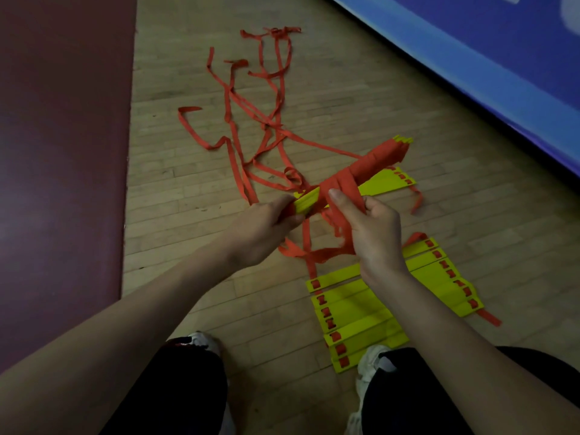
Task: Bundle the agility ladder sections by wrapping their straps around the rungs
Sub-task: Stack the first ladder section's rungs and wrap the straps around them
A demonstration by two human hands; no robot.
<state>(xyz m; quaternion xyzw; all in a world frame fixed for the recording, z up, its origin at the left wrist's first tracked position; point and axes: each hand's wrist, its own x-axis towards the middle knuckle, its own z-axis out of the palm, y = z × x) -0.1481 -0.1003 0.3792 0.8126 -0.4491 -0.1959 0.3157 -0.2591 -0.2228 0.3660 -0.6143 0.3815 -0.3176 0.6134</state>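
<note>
left hand [266,227] grips bare yellow end of rung bundle [370,164], fingers curled round it. right hand [373,233] pinches red strap [337,224] at bundle middle, thumb on top. bundle held above floor, mostly wound in red. count: one held bundle; two flat rung groups on floor, far group [387,183] under bundle, near group [354,318] beside two white shoes [373,359]. loose strap tangle [248,120] beyond. wood plank floor [188,262]; maroon mat [62,152] left; blue panel [470,58] right.
</note>
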